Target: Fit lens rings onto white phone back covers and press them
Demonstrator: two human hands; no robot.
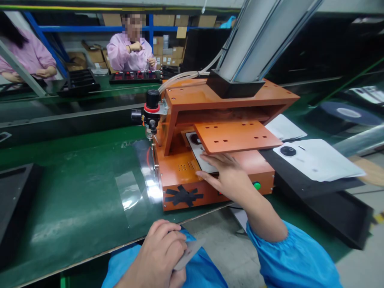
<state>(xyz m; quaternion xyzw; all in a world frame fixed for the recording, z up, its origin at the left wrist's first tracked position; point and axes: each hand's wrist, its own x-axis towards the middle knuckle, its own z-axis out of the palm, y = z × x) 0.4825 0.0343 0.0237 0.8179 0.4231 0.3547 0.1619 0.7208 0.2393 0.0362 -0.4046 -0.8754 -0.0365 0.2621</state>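
In front of me stands an orange press (216, 182) with a flat plate (237, 138) over its bed. On the bed lies a white phone back panel (198, 153) with a dark round camera area, partly hidden by the plate. My right hand (226, 174) reaches under the plate's front edge; its thumb and fingers are spread and rest on the panel. Close to my body, my left hand (165, 250) is closed on a thin grey card (189, 254), below the bench edge.
More white phone back panels (318, 160) lie on a black tray (327, 208) at right. A green button (257, 185) sits on the press front. A clear film (129, 192) and another black tray (18, 200) are at left. Two people in pink work across the bench.
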